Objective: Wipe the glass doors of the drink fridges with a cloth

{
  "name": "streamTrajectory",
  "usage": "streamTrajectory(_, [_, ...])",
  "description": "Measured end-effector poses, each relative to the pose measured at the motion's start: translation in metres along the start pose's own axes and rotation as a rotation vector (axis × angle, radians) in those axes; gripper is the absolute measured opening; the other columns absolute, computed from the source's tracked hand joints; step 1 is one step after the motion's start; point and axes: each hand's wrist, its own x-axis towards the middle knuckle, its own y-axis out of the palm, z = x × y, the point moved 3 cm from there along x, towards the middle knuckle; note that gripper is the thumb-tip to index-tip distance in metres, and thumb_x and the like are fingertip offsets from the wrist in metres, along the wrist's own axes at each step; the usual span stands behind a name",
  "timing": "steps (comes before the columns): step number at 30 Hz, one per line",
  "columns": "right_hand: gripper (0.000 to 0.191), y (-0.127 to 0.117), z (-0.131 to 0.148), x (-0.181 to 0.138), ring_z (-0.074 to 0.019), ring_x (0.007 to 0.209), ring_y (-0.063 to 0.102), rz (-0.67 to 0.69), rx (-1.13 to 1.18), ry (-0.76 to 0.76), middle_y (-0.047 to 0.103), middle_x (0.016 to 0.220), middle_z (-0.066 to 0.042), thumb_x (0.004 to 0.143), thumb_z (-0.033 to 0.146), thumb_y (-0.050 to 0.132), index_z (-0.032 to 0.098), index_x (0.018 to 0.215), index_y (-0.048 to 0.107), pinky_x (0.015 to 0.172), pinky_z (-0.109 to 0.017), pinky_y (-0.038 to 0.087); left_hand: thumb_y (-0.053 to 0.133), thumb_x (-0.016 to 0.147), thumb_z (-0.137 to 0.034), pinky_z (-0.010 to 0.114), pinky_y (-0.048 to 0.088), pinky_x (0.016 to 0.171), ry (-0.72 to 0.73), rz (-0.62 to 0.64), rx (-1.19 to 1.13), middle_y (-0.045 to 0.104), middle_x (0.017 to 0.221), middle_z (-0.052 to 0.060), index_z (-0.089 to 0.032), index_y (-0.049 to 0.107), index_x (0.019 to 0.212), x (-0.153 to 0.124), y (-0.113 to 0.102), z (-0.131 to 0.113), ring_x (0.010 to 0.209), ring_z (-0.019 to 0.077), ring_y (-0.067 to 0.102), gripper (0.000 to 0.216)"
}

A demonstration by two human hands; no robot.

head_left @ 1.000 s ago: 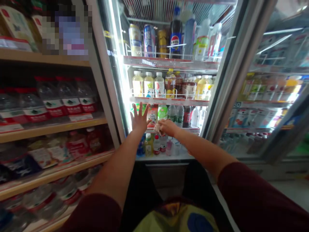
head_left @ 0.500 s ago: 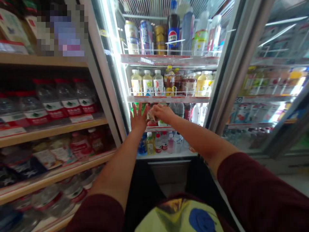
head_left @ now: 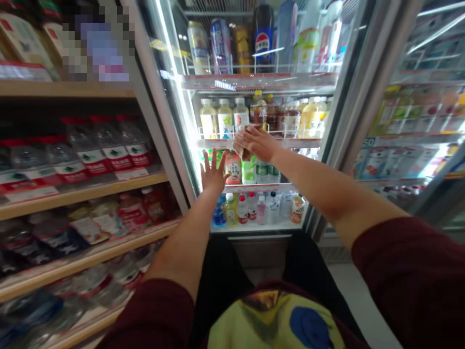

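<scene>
My left hand (head_left: 213, 173) is raised with its fingers spread, its palm facing the glass door (head_left: 254, 186) of a lit drinks fridge. It seems to lie flat against the glass. My right hand (head_left: 262, 141), higher up and to the right, presses a crumpled cloth (head_left: 244, 145), pale with brown patches, against the door. Behind the glass, level with my hands, stand a red-labelled drink (head_left: 233, 168) and a green-labelled drink (head_left: 249, 170). Above them is a row of juice bottles (head_left: 224, 118), partly hidden by the cloth and my right hand.
An open wooden shelf rack (head_left: 109, 189) with red-capped water bottles (head_left: 92, 150) stands close on my left. Another fridge door (head_left: 417, 131) is on the right. A cola bottle (head_left: 263, 41) and several cans fill the upper fridge shelf. My knees are close below the door.
My right hand has moved up and to the right with the cloth, away from my left hand. The left hand stays spread at about the same place, and the view has tilted slightly.
</scene>
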Motion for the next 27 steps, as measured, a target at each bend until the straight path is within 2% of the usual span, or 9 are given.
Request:
streamTrajectory(2, [0.048,-0.010,-0.014,0.003,-0.0364,0.151,0.052,-0.006,-0.007,0.028,0.063,0.159,-0.015,0.110,0.017,0.047,0.019,0.156,0.064,0.127,-0.061,0.047,0.071,0.107,-0.043,0.070,0.010,0.143,-0.016,0.011,-0.003,0.000,0.192,0.010,-0.030,0.022,0.183,0.000,0.001,0.000,0.178,0.0400,-0.006,0.091])
streamTrajectory(6, [0.056,-0.021,-0.044,-0.017,-0.0400,0.146,0.053,-0.282,-0.026,0.419,0.059,0.159,-0.021,0.108,0.013,0.040,0.013,0.160,0.061,0.122,-0.066,0.048,0.071,0.107,-0.042,0.069,0.008,0.143,-0.016,0.005,-0.026,0.003,0.193,0.008,-0.033,0.020,0.183,0.001,0.004,-0.001,0.178,0.0387,-0.006,0.092])
streamTrajectory(8, [0.055,-0.008,-0.030,-0.037,-0.0409,0.144,0.054,-0.220,-0.010,0.347,0.062,0.155,-0.023,0.107,0.014,0.045,0.014,0.158,0.064,0.120,-0.066,0.048,0.074,0.106,-0.042,0.068,0.009,0.143,-0.024,0.000,-0.036,0.003,0.193,0.008,-0.033,0.020,0.183,0.001,0.005,-0.001,0.178,0.0387,-0.006,0.094])
streamTrajectory(11, [0.045,0.017,0.005,-0.066,-0.0383,0.138,0.058,0.098,0.050,-0.024,0.072,0.143,-0.020,0.105,0.016,0.055,0.019,0.144,0.075,0.116,-0.062,0.051,0.079,0.102,-0.042,0.069,0.009,0.143,-0.025,-0.007,-0.055,0.004,0.193,0.010,-0.031,0.023,0.183,0.001,0.005,-0.002,0.178,0.0397,-0.005,0.098])
streamTrajectory(13, [0.042,0.021,0.009,-0.074,-0.0363,0.135,0.060,0.190,0.064,-0.103,0.075,0.139,-0.019,0.104,0.016,0.058,0.021,0.142,0.077,0.115,-0.059,0.052,0.080,0.102,-0.040,0.070,0.010,0.143,-0.017,-0.024,-0.061,0.007,0.193,0.009,-0.031,0.026,0.183,0.001,0.005,-0.002,0.179,0.0396,-0.003,0.098])
streamTrajectory(15, [0.046,0.010,-0.009,-0.070,-0.0350,0.137,0.059,0.094,0.049,0.023,0.071,0.145,-0.018,0.106,0.017,0.056,0.021,0.149,0.073,0.117,-0.057,0.051,0.078,0.103,-0.039,0.070,0.010,0.143,-0.015,-0.030,-0.062,0.009,0.194,0.009,-0.031,0.026,0.183,0.002,0.005,-0.001,0.179,0.0399,-0.002,0.096])
streamTrajectory(20, [0.061,-0.025,-0.065,-0.053,-0.0391,0.147,0.052,-0.298,-0.003,0.468,0.057,0.160,-0.020,0.104,0.010,0.045,0.015,0.163,0.060,0.127,-0.063,0.043,0.072,0.105,-0.052,0.071,0.007,0.142,-0.003,-0.019,-0.075,0.004,0.194,0.009,-0.030,0.020,0.184,0.001,0.013,0.006,0.178,0.0405,-0.009,0.096])
streamTrajectory(23, [0.061,-0.015,-0.049,-0.056,-0.0443,0.154,0.047,-0.293,-0.016,0.423,0.054,0.164,-0.020,0.106,0.016,0.047,0.018,0.166,0.057,0.130,-0.070,0.039,0.075,0.103,-0.054,0.072,0.006,0.142,-0.008,-0.014,-0.081,0.002,0.193,0.011,-0.029,0.022,0.184,0.000,0.017,0.007,0.177,0.0428,-0.010,0.100])
streamTrajectory(27, [0.060,0.020,-0.006,-0.071,-0.0457,0.154,0.048,-0.104,0.018,0.146,0.058,0.164,-0.019,0.109,0.023,0.051,0.023,0.169,0.055,0.129,-0.073,0.039,0.084,0.099,-0.046,0.072,0.008,0.142,-0.036,-0.001,-0.037,0.001,0.193,0.017,-0.024,0.026,0.183,0.000,0.018,0.002,0.177,0.0458,-0.009,0.104])
